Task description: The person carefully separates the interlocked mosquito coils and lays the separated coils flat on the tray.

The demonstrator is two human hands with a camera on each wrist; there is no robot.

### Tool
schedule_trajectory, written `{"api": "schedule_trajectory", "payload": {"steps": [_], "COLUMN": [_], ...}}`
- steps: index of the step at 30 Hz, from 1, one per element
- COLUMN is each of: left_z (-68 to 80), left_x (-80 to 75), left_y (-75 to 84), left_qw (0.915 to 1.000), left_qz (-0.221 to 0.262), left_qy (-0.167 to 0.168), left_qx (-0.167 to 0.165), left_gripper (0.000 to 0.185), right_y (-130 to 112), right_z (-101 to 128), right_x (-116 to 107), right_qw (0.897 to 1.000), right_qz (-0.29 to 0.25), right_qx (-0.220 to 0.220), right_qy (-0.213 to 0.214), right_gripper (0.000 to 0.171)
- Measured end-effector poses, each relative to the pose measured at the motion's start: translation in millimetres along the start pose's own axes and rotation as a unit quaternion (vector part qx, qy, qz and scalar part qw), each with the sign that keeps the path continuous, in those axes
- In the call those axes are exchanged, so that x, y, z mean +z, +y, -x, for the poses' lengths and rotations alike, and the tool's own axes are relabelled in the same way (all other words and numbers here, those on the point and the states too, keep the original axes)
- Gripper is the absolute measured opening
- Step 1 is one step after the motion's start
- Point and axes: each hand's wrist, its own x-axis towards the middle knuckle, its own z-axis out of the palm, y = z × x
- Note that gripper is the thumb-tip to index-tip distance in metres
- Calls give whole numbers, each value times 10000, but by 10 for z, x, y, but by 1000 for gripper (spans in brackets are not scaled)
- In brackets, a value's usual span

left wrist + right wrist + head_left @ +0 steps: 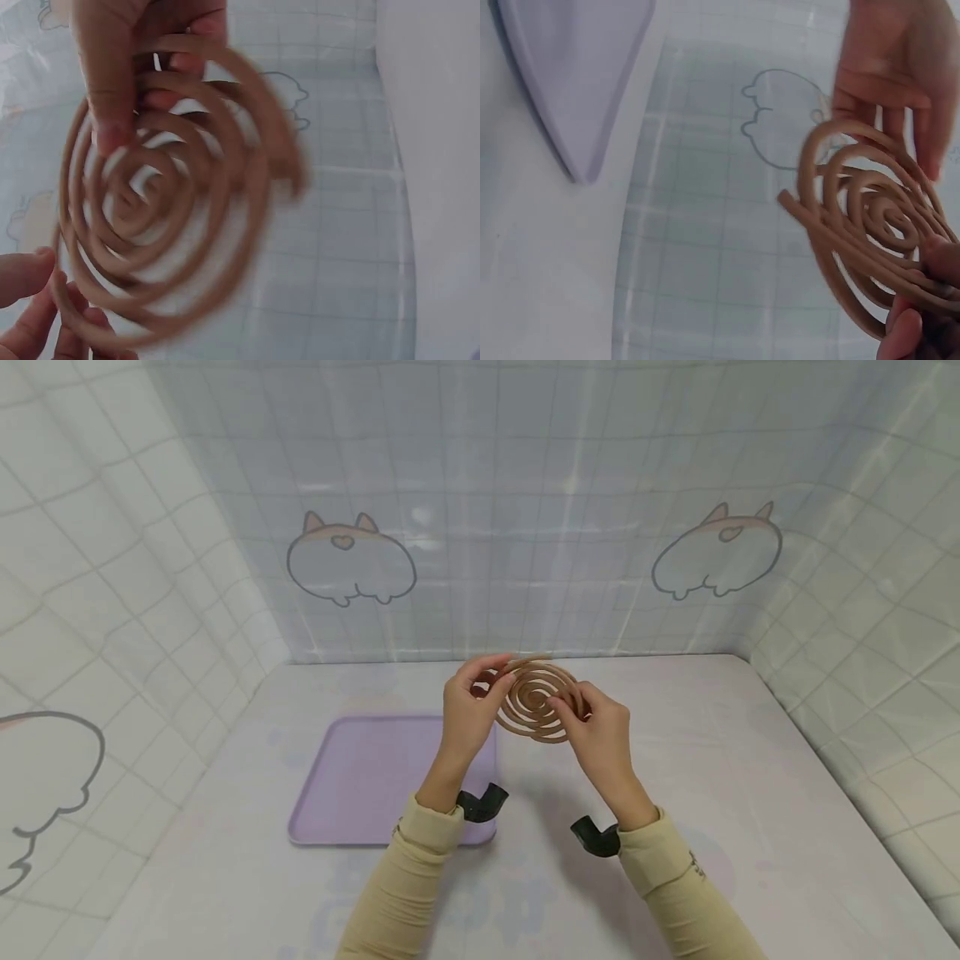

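Holding a tan spiral coil (534, 700) upright in the air above the desk (712, 793), beside the lilac tray (360, 781); left hand (467, 714) and right hand (592, 735) pinching opposite edges, probably sparing brittle rings from snapping.

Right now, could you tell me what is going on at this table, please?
A person is holding a tan spiral coil up in the air with both hands, above the table. The left hand grips its left edge, thumb and fingers pinching the outer rings, and the right hand pinches its right side. A flat purple tray lies on the table below and to the left of the hands, with nothing visible on it. The coil touches neither tray nor table.
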Motion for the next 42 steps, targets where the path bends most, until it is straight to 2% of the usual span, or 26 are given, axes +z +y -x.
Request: {"api": "schedule_trajectory", "payload": {"steps": [3,8,14,22,25,28,32,35,42], "left_z": [37,99,110,63,63,70,76,72,56], "left_x": [-23,-12,28,34,42,54,61,62,34], "left_y": [-51,-112,-92,-98,-99,-90,-82,-80,-76], "left_qw": [9997,9985,9983,9957,9961,9968,9974,9970,9952], "left_qz": [75,57,-9,183,72,-26,68,246,424], "left_qy": [-3,-148,-119,-64,-18,47,23,-23,-146], "left_qx": [-227,-532,-565,-904,-884,-793,-712,-730,-868], "left_gripper": [23,16,13,20,22,23,24,30,42], "right_y": [-11,-16,-39,-91,-115,-130,-133,-150,-454], "right_z": [-13,-27,-34,-28,-23,-27,-35,-41,-55], "right_x": [-28,-50,-45,-32,-27,-15,11,18,-65], "right_qw": [9984,9890,9884,9765,9768,9807,9852,9857,9861], "right_qz": [-398,-1080,-1003,-1753,-1730,-1478,-1165,-1115,-1118], "right_qx": [333,922,1081,1248,1259,1270,1249,1259,1224], "right_qy": [239,413,355,-62,-132,-155,-139,-111,-146], "right_gripper": [23,22,19,17,19,24,31,29,21]}}
